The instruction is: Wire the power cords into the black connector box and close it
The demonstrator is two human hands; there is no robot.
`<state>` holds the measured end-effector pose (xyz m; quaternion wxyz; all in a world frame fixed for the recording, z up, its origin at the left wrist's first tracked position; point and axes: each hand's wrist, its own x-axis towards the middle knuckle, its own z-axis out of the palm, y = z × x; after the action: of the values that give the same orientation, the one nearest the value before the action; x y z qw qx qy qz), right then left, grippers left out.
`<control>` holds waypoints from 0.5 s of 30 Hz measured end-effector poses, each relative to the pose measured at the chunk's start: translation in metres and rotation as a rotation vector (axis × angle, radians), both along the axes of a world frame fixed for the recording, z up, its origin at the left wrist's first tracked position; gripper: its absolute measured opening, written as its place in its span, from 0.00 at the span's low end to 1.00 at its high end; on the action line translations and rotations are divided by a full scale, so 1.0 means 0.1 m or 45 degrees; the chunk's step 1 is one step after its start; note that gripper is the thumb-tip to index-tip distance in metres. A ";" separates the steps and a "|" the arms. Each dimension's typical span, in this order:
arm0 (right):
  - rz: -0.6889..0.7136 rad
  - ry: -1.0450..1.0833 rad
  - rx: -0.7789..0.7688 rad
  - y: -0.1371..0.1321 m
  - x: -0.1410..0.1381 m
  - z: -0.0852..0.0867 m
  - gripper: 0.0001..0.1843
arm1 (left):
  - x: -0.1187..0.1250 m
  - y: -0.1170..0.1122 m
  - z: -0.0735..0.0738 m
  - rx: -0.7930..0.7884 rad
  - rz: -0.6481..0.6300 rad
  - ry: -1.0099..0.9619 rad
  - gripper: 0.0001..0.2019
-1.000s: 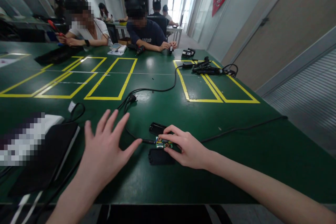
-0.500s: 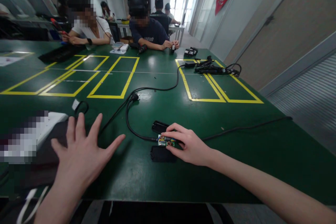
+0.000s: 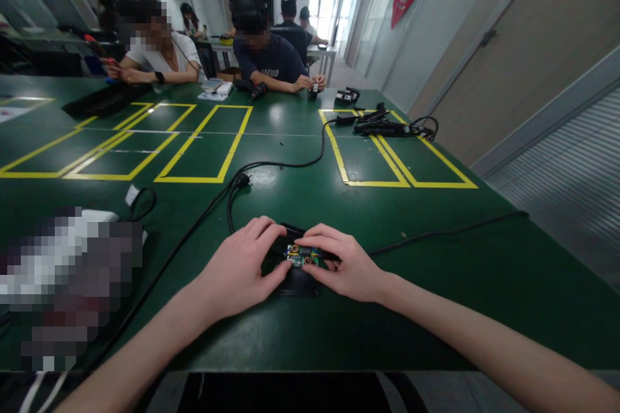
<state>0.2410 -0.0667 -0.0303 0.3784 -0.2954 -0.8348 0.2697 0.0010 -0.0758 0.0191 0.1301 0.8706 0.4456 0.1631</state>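
Note:
A small green circuit board [image 3: 296, 261] with copper coils sits between two black plastic case halves. Behind it, the far case half [image 3: 292, 230] is mostly covered by my fingers; the near case half [image 3: 299, 286] lies just in front. My right hand [image 3: 349, 264] grips the board from the right, thumb on the near edge and fingertips on the far edge. Around the board's left end, my left hand [image 3: 247, 261] is curved with thumb and forefinger apart, its thumb tip close to the board. A black cable [image 3: 411, 239] runs rightward from behind my right hand.
A black plug [image 3: 242, 181] lies with its cord beyond my left hand. Bundled black cables [image 3: 378, 121] rest on yellow tape outlines farther off. Blurred white and dark items [image 3: 72, 271] are at left. Two people sit across the green table [image 3: 416, 335], holding things.
My left hand, spread wide over the items at left, has moved right to the board's left end and curled its fingers. My right hand keeps its hold. The view has shifted slightly.

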 end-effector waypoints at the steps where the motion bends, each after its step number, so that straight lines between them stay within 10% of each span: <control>1: -0.012 0.012 0.002 0.00 0.00 0.00 0.18 | -0.04 0.03 0.02 -0.025 -0.008 -0.005 0.12; 15: 0.222 -0.078 -0.038 0.10 0.35 0.45 0.08 | -0.29 0.01 0.31 -0.340 -0.141 -0.303 0.12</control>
<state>0.2761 -0.0566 0.0145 0.3234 -0.2353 -0.8644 0.3047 -0.0275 -0.0744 0.0498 0.3050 0.8433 0.3961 0.1971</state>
